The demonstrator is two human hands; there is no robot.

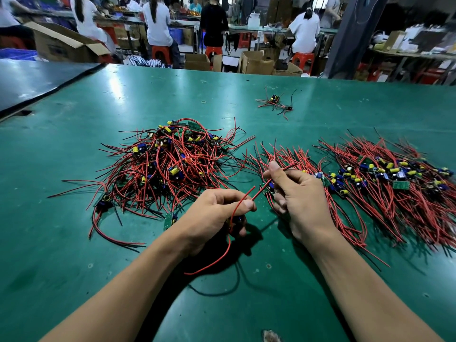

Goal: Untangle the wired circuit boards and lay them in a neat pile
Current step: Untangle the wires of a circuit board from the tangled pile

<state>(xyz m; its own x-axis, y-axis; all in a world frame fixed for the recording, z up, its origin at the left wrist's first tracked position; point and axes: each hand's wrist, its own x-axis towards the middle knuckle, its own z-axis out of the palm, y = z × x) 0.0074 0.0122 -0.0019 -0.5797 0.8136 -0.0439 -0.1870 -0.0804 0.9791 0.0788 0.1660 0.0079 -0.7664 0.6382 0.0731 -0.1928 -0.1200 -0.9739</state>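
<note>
Circuit board (267, 189) pinched in right hand (301, 196) grip; left hand (209, 215) grasps a red wire (243, 201)

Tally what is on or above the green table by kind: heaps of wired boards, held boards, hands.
Heaps of wired boards: 3 (tangled heap, laid-out pile, small far cluster)
Held boards: 2 (left-hand board, right-hand board)
Hands: 2 (left hand, right hand)
Total: 7
</note>
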